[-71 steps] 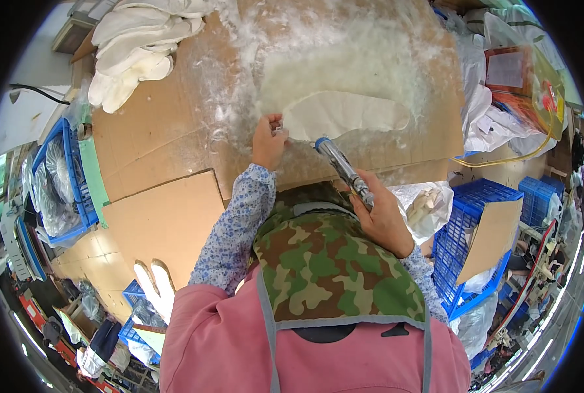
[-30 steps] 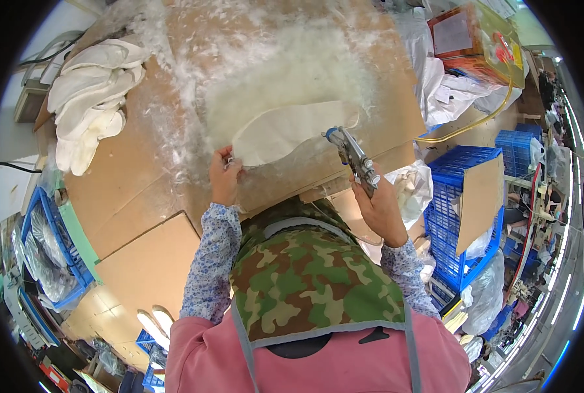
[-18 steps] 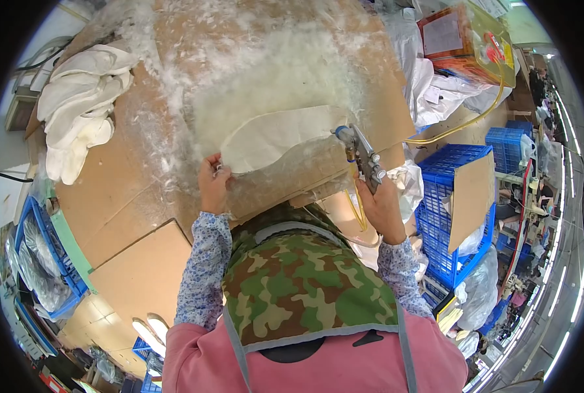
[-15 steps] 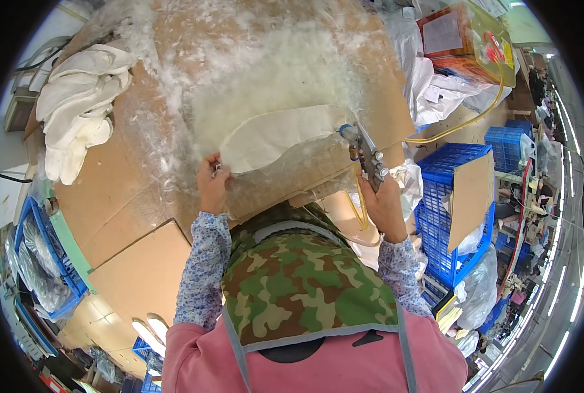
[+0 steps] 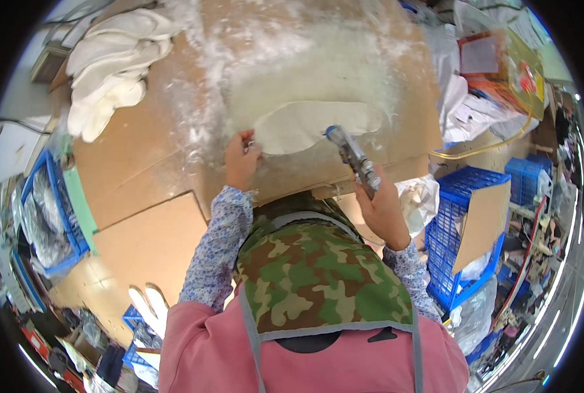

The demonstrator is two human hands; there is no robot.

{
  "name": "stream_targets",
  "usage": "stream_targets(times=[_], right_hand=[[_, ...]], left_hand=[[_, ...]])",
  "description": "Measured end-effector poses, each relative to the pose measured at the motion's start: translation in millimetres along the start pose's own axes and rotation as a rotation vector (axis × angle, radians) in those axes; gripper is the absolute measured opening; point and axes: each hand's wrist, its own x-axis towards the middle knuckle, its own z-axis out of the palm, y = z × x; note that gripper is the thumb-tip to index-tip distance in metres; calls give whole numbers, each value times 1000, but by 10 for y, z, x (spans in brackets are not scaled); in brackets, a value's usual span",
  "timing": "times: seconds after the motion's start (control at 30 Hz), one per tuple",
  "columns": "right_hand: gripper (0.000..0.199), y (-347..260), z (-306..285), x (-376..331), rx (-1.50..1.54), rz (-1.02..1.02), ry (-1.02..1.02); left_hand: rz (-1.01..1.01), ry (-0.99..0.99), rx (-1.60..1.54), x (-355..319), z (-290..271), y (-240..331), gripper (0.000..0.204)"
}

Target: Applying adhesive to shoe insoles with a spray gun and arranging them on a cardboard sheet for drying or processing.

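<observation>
A white insole (image 5: 295, 123) lies flat on cardboard covered with pale spray residue. My left hand (image 5: 242, 162) is closed at its left end, fingertips pinching the edge. In my right hand (image 5: 385, 208) is a metal spray gun (image 5: 354, 156) with a blue nozzle. The nozzle points at the insole's near edge, around the middle of its length. Whether spray is coming out cannot be seen.
A pile of white insoles (image 5: 112, 65) sits at the far left of the cardboard-covered table (image 5: 128, 164). An orange and yellow container (image 5: 501, 69) with a yellow hose (image 5: 482, 150) stands far right. Blue crates (image 5: 446, 229) flank me on both sides.
The spray gun has moved left along the insole, from its right end to about the middle. My left hand stays at the left end. The whole view has shifted.
</observation>
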Motion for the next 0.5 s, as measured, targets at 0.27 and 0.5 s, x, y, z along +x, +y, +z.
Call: stream_targets(times=[0.27, 0.5], right_hand=[[34, -295, 170, -48, -92, -251, -214], [40, 365, -255, -120, 195, -124, -42]], left_hand=[[229, 278, 293, 20, -41, -184, 26], [279, 304, -447, -763, -362, 518, 21]])
